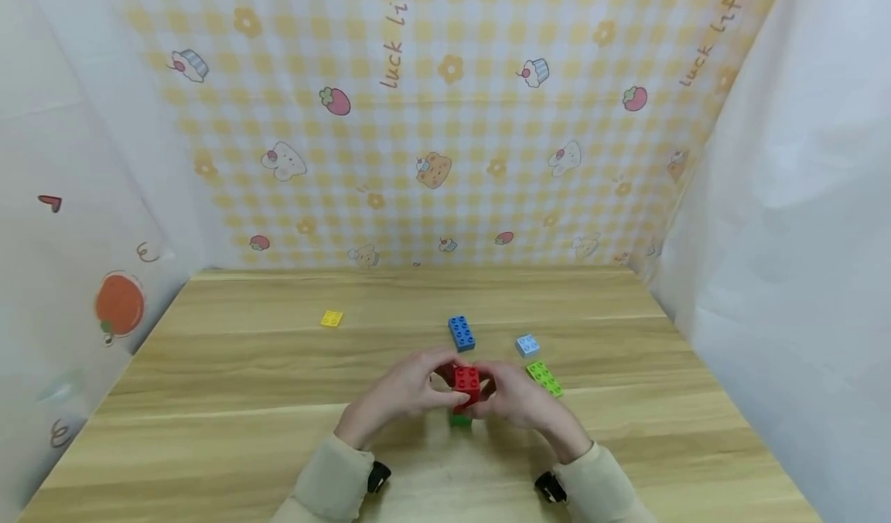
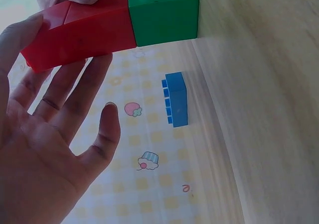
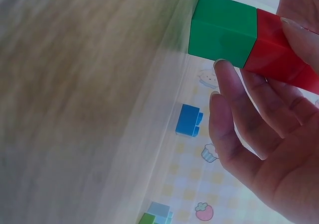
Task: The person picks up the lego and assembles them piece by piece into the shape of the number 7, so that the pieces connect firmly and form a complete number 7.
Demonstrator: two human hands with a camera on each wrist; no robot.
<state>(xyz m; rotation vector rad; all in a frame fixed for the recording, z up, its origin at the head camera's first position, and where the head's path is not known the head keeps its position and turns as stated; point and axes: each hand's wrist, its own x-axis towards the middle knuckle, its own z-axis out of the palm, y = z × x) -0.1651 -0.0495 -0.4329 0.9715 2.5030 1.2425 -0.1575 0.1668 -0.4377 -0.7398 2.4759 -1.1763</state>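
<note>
In the head view, a red toy brick (image 1: 466,377) with studs on top stands above a green brick (image 1: 460,420) on the table. A seam on the red part in the left wrist view suggests two red bricks (image 2: 89,32), stacked on the green brick (image 2: 163,16). My left hand (image 1: 411,384) grips the red part from the left, thumb on the near side and fingers on the far side. From the right, my right hand (image 1: 518,395) pinches the red part too; one of its fingertips is close to the green brick (image 3: 223,31) in the right wrist view.
Beyond the hands lies a blue brick (image 1: 462,333). To the right are a light blue brick (image 1: 527,345) and a lime green brick (image 1: 545,379). A flat yellow piece (image 1: 332,319) lies at the back left. A patterned cloth (image 1: 431,121) hangs behind the wooden table (image 1: 244,430).
</note>
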